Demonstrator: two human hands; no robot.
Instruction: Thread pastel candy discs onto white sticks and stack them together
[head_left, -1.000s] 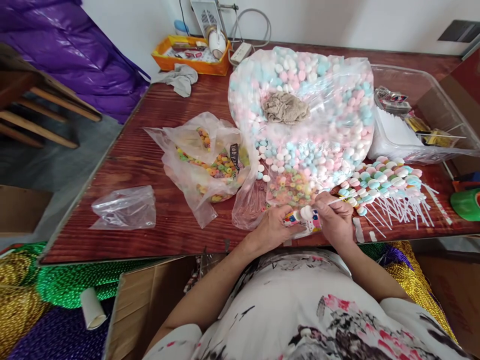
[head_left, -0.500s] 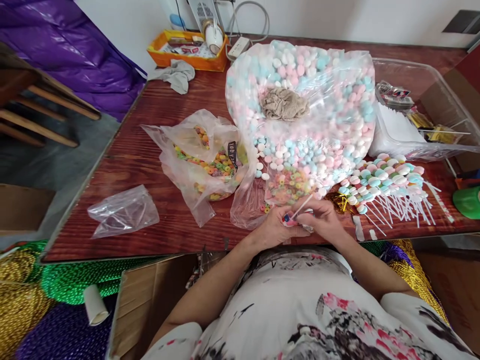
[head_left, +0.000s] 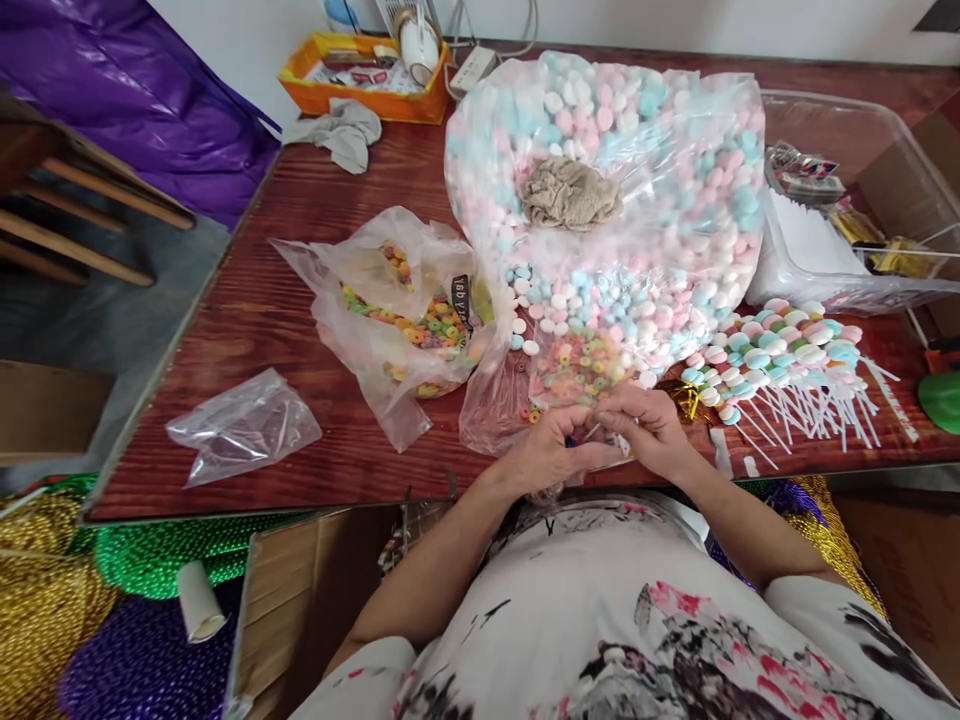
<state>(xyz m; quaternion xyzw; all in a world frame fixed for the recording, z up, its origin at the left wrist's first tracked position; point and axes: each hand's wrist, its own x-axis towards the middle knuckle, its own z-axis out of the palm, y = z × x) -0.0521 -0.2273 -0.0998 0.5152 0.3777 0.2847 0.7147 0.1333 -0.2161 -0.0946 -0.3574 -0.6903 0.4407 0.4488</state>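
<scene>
Near the front edge of the table, my left hand (head_left: 551, 452) and my right hand (head_left: 646, 428) meet with fingers pinched. Between them is a small printed plastic wrapper (head_left: 616, 441) with bits of blue and red, mostly covered by the fingers. A short piece of a thin white stick (head_left: 592, 432) shows between the fingertips. Just beyond the hands lies a clear bag of coloured candy rings (head_left: 576, 365). To the right rests a pile of candy skewers (head_left: 776, 350) in pink, white, blue and green, their white sticks pointing toward me. Gold twist ties (head_left: 686, 400) lie beside it.
A big clear bag of pastel candies (head_left: 675, 210) carries a crumpled beige cloth (head_left: 571, 193). Left of it sits an opened bag of candy rings (head_left: 439, 325), then a flat plastic bag (head_left: 247, 425). A clear bin (head_left: 840, 105), an orange tray (head_left: 405, 108) and a green cup (head_left: 941, 402) surround them.
My right hand has moved in over the wrapper and stick, so less of both shows. The stick no longer sticks up above the hands. The view has shifted slightly.
</scene>
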